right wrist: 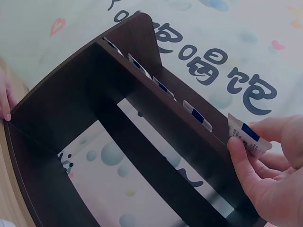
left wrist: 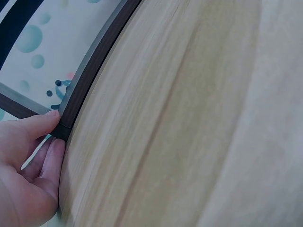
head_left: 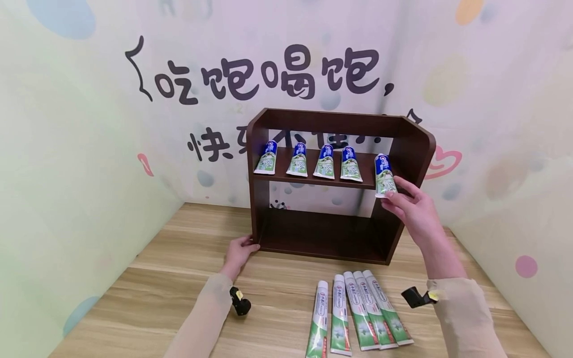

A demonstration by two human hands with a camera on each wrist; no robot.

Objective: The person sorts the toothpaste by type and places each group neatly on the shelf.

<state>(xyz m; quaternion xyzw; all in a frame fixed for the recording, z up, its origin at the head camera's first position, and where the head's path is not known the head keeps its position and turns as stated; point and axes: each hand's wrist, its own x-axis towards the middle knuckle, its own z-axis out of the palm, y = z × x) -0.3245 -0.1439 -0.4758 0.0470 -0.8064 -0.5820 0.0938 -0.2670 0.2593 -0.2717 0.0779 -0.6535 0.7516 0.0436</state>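
Note:
My right hand [head_left: 414,209] pinches a blue, white and green toothpaste tube [head_left: 384,175] by its flat bottom end, at the right of the upper shelf. In the right wrist view, the thumb and fingers hold this tube [right wrist: 246,137] at the shelf's front edge. Several matching tubes [head_left: 325,161] stand on that shelf, leaning back, caps up. My left hand [head_left: 239,252] grips the lower left front corner of the dark brown two-tier rack [head_left: 320,251]. Thumb and fingers lie around this corner [left wrist: 61,130] in the left wrist view.
Several white and green toothpaste tubes [head_left: 340,315] lie on the wood-grain table [head_left: 268,293] in front of the rack, some overlapping. Behind the rack rises a printed wall [head_left: 215,30], with side walls left and right. The rack's lower tier [head_left: 322,231] holds nothing.

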